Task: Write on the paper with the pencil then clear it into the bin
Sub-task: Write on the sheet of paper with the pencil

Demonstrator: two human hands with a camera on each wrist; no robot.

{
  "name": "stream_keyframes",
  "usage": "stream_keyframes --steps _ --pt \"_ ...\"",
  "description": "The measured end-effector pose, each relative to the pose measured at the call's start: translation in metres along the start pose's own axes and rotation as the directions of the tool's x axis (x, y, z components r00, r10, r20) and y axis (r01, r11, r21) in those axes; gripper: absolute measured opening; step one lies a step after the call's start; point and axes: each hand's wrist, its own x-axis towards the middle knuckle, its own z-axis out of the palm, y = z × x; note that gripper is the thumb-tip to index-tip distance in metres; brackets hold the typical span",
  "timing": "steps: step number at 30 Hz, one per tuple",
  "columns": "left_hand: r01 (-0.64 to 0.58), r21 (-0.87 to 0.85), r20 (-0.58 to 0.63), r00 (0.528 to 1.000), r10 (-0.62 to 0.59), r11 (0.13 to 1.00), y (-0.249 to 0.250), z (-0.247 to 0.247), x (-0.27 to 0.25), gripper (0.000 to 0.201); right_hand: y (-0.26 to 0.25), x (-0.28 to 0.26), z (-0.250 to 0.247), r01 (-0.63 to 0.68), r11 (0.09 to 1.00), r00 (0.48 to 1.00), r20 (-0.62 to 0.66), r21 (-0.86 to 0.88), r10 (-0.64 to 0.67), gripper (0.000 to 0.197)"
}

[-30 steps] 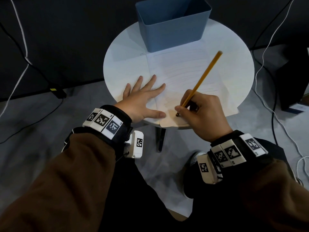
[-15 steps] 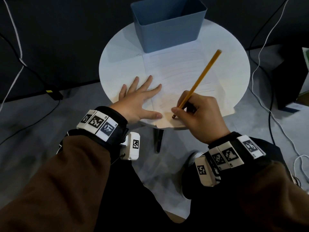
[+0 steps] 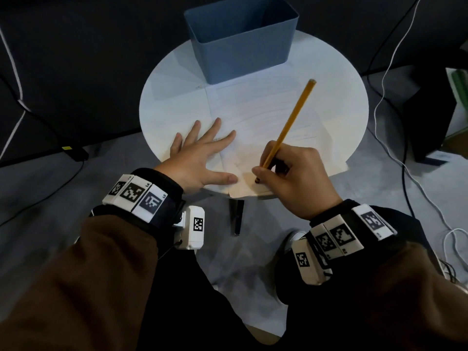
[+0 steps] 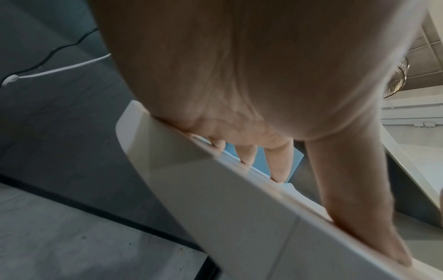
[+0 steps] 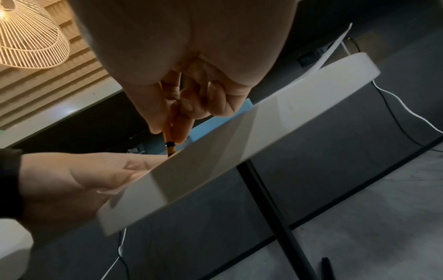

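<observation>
A white sheet of paper (image 3: pixel 263 122) lies on the round white table (image 3: pixel 172 97), its near edge hanging slightly over the table's front rim. My left hand (image 3: pixel 200 153) lies flat with spread fingers on the paper's left part, thumb along the near edge. My right hand (image 3: pixel 291 178) grips a yellow pencil (image 3: pixel 291 120) low on its shaft, tip down on the paper's near part, top end slanting up and right. The right wrist view shows the pencil (image 5: pixel 169 140) pinched between thumb and fingers at the table (image 5: pixel 263 132) rim. A blue bin (image 3: pixel 240 39) stands behind the paper.
Black and white cables (image 3: pixel 390 72) run over the grey floor on both sides of the table. A dark box-like object (image 3: pixel 430 110) stands at the right. The table's black leg (image 3: pixel 236 216) drops beneath its near edge, between my knees.
The pencil tip has stayed at the near part of the paper with small shifts. My left hand keeps pressing the sheet. The view has drifted slightly.
</observation>
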Motion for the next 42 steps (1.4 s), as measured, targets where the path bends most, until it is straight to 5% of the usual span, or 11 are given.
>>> stream_keyframes --steps 6,14,24,31,37,42 --pt "-0.01 -0.024 -0.017 1.0 0.01 1.0 -0.001 0.0 -0.001 0.092 0.02 0.0 -0.019 -0.107 0.994 0.98 -0.172 -0.008 0.104 0.018" --pt "-0.004 0.01 -0.005 1.0 0.004 1.0 0.0 0.0 0.001 0.094 -0.003 -0.003 0.005 0.0 0.998 1.0 0.001 0.057 0.0 0.018" --pt "-0.007 -0.026 -0.014 1.0 0.007 1.0 0.0 0.001 0.0 0.092 0.017 0.0 -0.024 -0.113 0.994 0.974 -0.196 -0.006 0.11 0.018" --pt "0.001 -0.002 -0.001 1.0 -0.001 1.0 0.001 0.0 0.001 0.094 0.004 -0.002 -0.003 -0.034 0.999 0.999 -0.027 0.025 0.034 0.018" --pt "-0.006 -0.028 -0.011 1.0 0.006 1.0 0.0 0.0 -0.001 0.092 0.021 0.0 -0.029 -0.095 0.996 0.971 -0.222 -0.001 0.092 0.017" --pt "0.006 -0.016 -0.006 1.0 -0.006 1.0 0.001 0.0 0.0 0.093 0.006 -0.003 -0.006 -0.009 1.0 0.999 -0.044 0.023 0.01 0.017"
